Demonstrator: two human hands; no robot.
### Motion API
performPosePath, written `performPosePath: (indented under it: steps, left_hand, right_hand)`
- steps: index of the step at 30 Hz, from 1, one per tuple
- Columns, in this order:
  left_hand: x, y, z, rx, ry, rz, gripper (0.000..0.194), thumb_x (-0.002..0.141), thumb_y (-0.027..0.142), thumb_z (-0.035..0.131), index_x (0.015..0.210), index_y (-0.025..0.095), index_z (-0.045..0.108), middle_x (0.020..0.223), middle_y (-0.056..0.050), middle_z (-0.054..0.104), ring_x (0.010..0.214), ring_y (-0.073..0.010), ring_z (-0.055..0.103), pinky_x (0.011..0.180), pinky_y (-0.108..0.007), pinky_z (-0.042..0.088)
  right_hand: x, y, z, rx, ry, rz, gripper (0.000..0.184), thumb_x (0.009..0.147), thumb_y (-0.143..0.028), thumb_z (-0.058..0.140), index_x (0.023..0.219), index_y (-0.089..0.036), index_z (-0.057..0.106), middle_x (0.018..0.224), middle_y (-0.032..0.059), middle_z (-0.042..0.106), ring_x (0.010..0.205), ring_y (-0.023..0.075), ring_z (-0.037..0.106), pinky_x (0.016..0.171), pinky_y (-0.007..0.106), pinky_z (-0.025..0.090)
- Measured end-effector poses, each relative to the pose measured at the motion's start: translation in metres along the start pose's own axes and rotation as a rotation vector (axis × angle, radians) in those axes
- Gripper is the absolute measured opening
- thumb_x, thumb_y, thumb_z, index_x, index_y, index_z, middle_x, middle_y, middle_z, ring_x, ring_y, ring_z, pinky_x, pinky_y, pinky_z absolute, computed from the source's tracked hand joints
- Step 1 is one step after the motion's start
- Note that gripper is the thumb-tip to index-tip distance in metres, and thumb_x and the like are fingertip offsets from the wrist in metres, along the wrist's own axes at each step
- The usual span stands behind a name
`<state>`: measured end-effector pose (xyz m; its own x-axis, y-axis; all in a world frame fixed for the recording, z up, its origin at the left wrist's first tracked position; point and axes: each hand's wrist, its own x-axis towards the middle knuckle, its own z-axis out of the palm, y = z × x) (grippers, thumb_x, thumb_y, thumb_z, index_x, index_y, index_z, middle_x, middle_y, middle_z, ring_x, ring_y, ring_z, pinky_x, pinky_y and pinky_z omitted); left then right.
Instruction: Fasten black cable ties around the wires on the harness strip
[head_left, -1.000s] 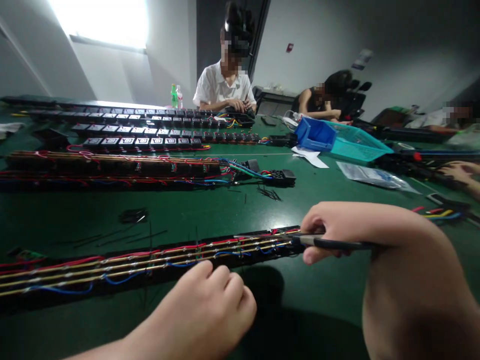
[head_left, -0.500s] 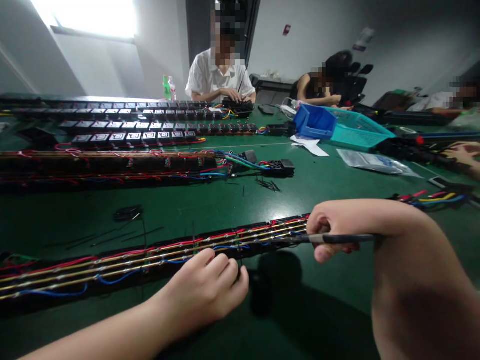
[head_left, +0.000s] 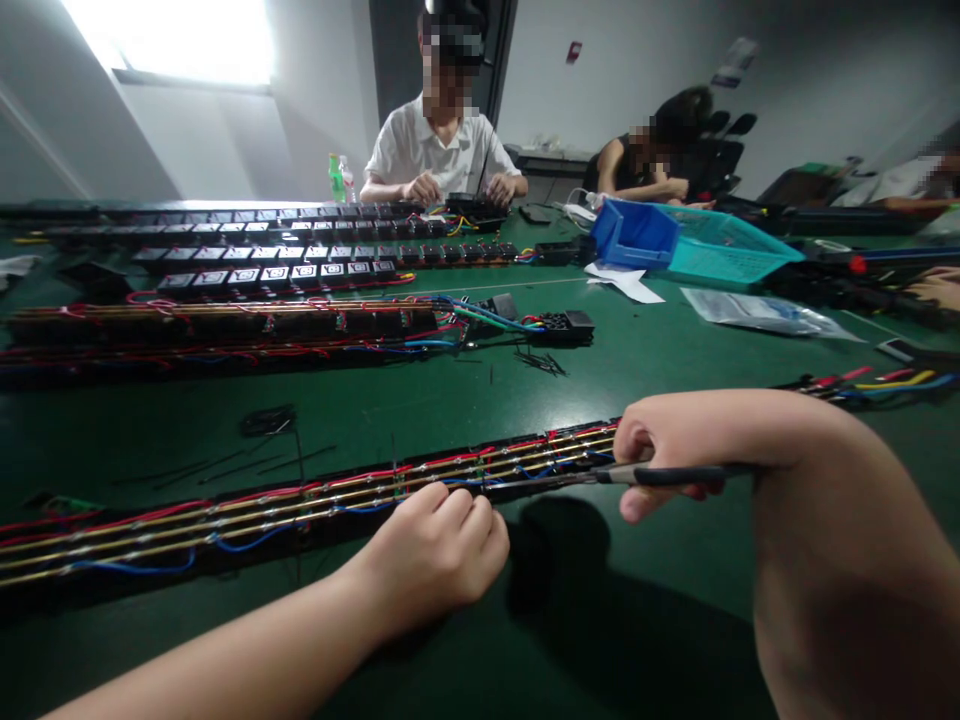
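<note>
A long black strip assembly [head_left: 259, 520] with brass rods and red and blue wires runs across the table in front of me. My left hand [head_left: 442, 550] is closed at its near edge, fingers curled together; what they pinch is hidden. My right hand [head_left: 660, 440], bent at the wrist above the strip, grips a slim black-handled tool [head_left: 690, 475]. Its long thin metal end points left along the strip, close to my left fingertips. The tool's exact kind is unclear. Thin black ties stand up from the strip.
Loose black ties [head_left: 217, 462] lie behind the strip. Farther back are more wired strips [head_left: 352, 322], a blue bin [head_left: 634, 240], a teal basket [head_left: 731, 250] and a plastic bag [head_left: 765, 312]. A co-worker in a white shirt [head_left: 442, 160] sits opposite; others sit to the right.
My left hand has moved slightly right and up, its fingers more tightly curled. The tool's tip now reaches farther left, beside my left fingers. The co-worker's hands opposite have moved apart.
</note>
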<state>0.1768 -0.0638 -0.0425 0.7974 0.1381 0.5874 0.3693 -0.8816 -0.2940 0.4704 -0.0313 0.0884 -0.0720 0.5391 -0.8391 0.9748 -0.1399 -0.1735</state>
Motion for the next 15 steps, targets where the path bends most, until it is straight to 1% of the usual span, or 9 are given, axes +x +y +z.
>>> performPosePath:
  steps: [3, 6, 12, 15]
  left_hand:
    - [-0.0006, 0.0003, -0.0032, -0.011, 0.074, 0.01, 0.011, 0.098, 0.013, 0.06, 0.102, 0.009, 0.07, 0.077, -0.003, 0.072, 0.057, -0.0137, 0.057, 0.052, -0.033, 0.038]
    - [-0.0011, 0.0002, -0.0061, -0.023, 0.128, 0.015, 0.011, 0.097, 0.011, 0.062, 0.103, 0.008, 0.071, 0.078, -0.003, 0.074, 0.056, -0.0127, 0.059, 0.054, -0.032, 0.041]
    - [0.0003, -0.0019, -0.0078, -0.038, 0.16, 0.016, 0.011, 0.097, 0.01, 0.062, 0.1, 0.008, 0.072, 0.083, -0.005, 0.076, 0.058, -0.0107, 0.06, 0.057, -0.03, 0.043]
    - [0.0009, -0.0022, -0.0078, -0.046, 0.164, 0.011, 0.01, 0.097, 0.01, 0.062, 0.099, 0.009, 0.072, 0.082, -0.005, 0.076, 0.058, -0.011, 0.061, 0.056, -0.031, 0.043]
  right_hand:
    - [-0.0001, -0.0016, -0.0004, -0.009, -0.004, -0.002, 0.053, 0.063, -0.071, 0.083, 0.07, -0.021, 0.069, 0.056, -0.0026, 0.06, 0.052, 0.0137, 0.054, 0.05, 0.026, 0.04]
    - [0.0003, -0.0033, -0.001, -0.013, -0.016, -0.011, 0.054, 0.062, -0.072, 0.082, 0.068, -0.021, 0.067, 0.056, -0.0023, 0.06, 0.053, 0.0141, 0.055, 0.051, 0.026, 0.041]
    - [0.0045, -0.0038, -0.0013, 0.004, -0.043, -0.037, 0.055, 0.063, -0.072, 0.082, 0.066, -0.02, 0.065, 0.055, -0.0019, 0.06, 0.053, 0.0136, 0.055, 0.051, 0.025, 0.042]
    - [0.0085, -0.0033, -0.0022, 0.014, -0.057, -0.057, 0.054, 0.063, -0.071, 0.083, 0.067, -0.02, 0.066, 0.054, -0.0024, 0.059, 0.052, 0.0134, 0.055, 0.05, 0.025, 0.042]
